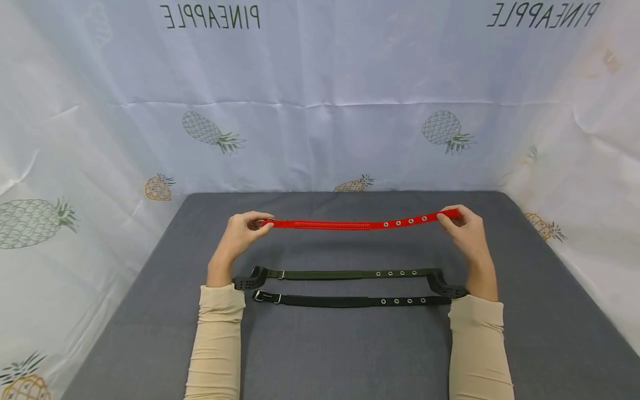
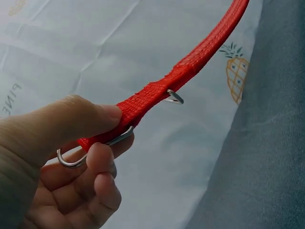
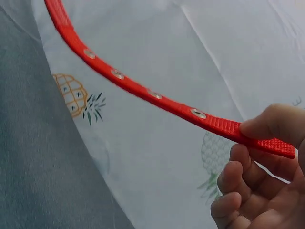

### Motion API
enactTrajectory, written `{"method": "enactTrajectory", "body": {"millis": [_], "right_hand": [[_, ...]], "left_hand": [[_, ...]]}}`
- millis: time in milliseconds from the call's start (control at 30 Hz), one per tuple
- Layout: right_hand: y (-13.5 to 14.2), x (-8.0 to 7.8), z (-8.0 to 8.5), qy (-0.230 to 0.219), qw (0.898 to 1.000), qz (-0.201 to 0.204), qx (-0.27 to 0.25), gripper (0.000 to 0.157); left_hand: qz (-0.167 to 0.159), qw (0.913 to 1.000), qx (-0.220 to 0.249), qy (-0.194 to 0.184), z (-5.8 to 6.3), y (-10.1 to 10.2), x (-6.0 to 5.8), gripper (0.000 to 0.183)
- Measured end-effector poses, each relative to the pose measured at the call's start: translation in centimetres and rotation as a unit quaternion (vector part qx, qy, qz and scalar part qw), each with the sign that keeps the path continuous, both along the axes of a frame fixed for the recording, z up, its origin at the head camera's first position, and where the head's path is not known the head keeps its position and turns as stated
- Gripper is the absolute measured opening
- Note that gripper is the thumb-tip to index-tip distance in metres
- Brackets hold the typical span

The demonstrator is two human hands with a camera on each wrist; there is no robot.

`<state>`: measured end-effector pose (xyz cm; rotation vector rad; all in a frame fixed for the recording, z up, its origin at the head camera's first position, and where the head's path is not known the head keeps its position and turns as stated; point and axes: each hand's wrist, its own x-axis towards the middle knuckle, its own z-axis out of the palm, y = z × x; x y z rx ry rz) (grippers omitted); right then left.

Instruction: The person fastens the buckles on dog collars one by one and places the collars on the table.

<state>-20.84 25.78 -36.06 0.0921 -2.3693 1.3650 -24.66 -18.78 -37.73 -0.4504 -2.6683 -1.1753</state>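
A red pet collar point(image 1: 332, 225) is stretched nearly level above the far part of the table, sagging slightly in the middle. Its buckle end is pinched by my left hand point(image 1: 244, 230); in the left wrist view the thumb presses on the webbing, with the metal buckle point(image 2: 71, 162) and a D-ring point(image 2: 175, 97) showing. My right hand point(image 1: 465, 228) pinches the other end between thumb and fingers, just past the row of metal eyelets point(image 3: 198, 113). Below, an olive green collar point(image 1: 325, 274) and a black collar point(image 1: 325, 301) lie straight and parallel on the table.
Dark grey cloth covers the table point(image 1: 345, 355). A white curtain point(image 1: 320, 144) printed with pineapples hangs behind it and along both sides. Black wrist mounts point(image 1: 250, 280) overlap the ends of the lying collars in the head view.
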Motion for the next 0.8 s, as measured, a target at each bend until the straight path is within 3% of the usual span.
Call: {"method": "enactTrajectory", "body": {"millis": [200, 367, 600, 800], "right_hand": [[-0.2, -1.4, -0.8, -0.011, 0.998, -0.033, -0.049, 0.016], [-0.9, -1.6, -0.7, -0.014, 0.995, -0.051, -0.079, 0.015], [-2.6, -1.1, 0.0, 0.014, 0.993, -0.04, -0.11, 0.003], [-4.1, -1.1, 0.4, 0.028, 0.99, -0.016, -0.139, 0.004]], "left_hand": [[0.014, 0.9994, 0.014, 0.029, 0.4, 0.6, 0.3, 0.023], [0.015, 0.9984, 0.026, 0.047, 0.6, 1.0, 0.6, 0.023], [0.011, 0.9947, 0.056, 0.086, 0.8, 1.4, 0.7, 0.019], [0.002, 0.9901, 0.087, 0.11, 1.4, 1.9, 0.9, 0.019]]}}
